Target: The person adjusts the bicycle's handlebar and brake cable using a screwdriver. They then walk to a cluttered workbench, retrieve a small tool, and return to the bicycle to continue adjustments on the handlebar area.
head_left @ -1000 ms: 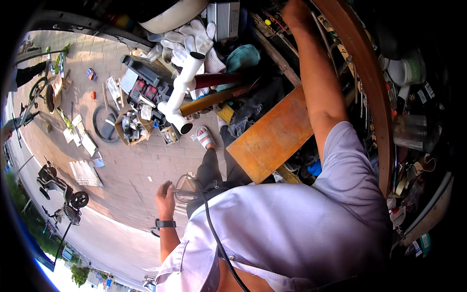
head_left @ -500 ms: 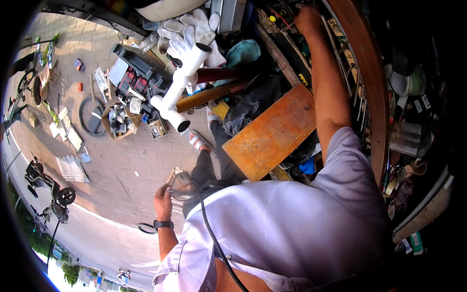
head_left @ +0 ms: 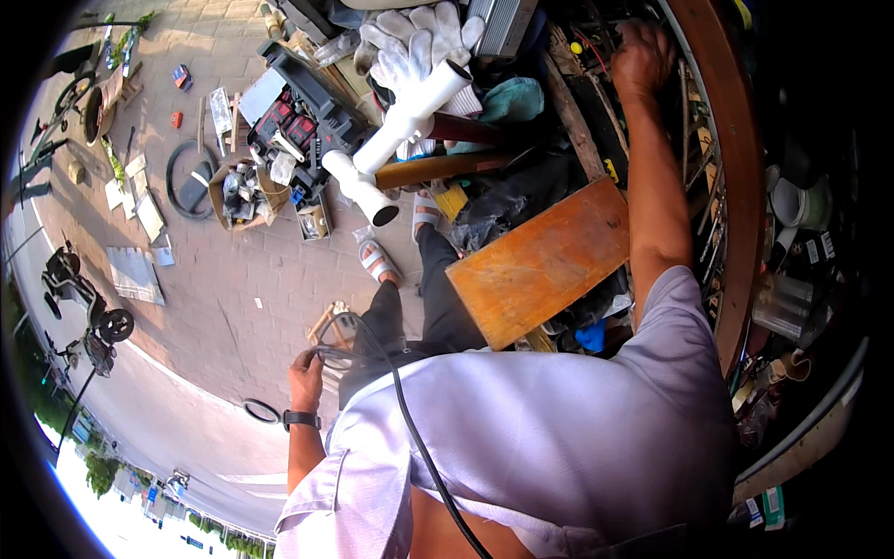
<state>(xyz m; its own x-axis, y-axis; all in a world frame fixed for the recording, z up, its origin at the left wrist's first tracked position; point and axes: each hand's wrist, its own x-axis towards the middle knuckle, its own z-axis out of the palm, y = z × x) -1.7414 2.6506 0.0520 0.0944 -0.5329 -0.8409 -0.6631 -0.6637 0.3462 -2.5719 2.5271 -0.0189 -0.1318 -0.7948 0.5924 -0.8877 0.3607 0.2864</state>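
My right hand (head_left: 643, 61) is stretched far forward over a long compartment of tools and rods (head_left: 601, 88). Its fingers are bent downward and slightly apart. I see nothing held in them, though their tips are hidden. Down at my left side, my left hand (head_left: 305, 377) is closed around part of a dark looped cable (head_left: 396, 373), which also runs up over my chest. Beside my right forearm lies an orange-brown wooden board (head_left: 540, 265), tilted across the clutter.
A white branched plastic pipe (head_left: 400, 126) stands out ahead, with pale work gloves (head_left: 410, 47) behind it. An open dark toolbox (head_left: 303, 112) and a cardboard box of parts (head_left: 244, 196) sit on the paving. The curved brown wooden edge (head_left: 736, 158) borders my right side.
The whole view has shifted, so the scene sits farther right. My right hand has drawn back slightly, and more of its fingers shows. My left hand stays by the cable.
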